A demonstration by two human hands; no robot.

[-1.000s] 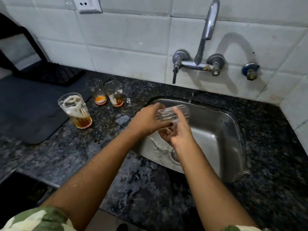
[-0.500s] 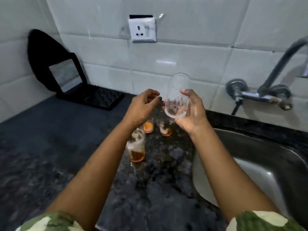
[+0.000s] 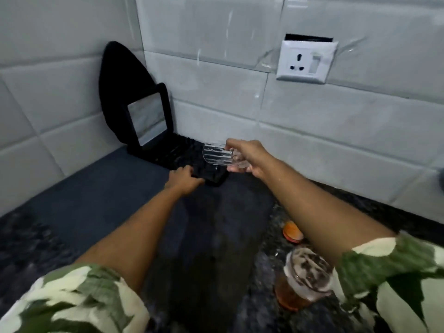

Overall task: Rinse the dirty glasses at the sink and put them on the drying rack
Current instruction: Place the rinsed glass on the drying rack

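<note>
My right hand [image 3: 249, 157] grips a clear ribbed glass [image 3: 217, 155] by its base, tilted on its side with the mouth to the left, just above the black drying rack [image 3: 177, 152] in the corner. My left hand [image 3: 183, 180] grips the rack's near edge. Under my right arm on the counter stands a dirty glass [image 3: 300, 280] with foam and amber liquid. Beyond it, an orange-stained glass [image 3: 292, 230] shows in part.
A dark grey mat [image 3: 101, 198] covers the counter under the rack. The rack's upright black frame [image 3: 146, 121] leans in the tiled corner. A white wall socket [image 3: 305, 62] sits above. Speckled granite counter [image 3: 26, 241] lies at the left.
The view swung left, from the sink to the corner. My right hand carried the rinsed glass over to the rack and tipped it sideways. My left hand let go of the glass and took the rack's edge.
</note>
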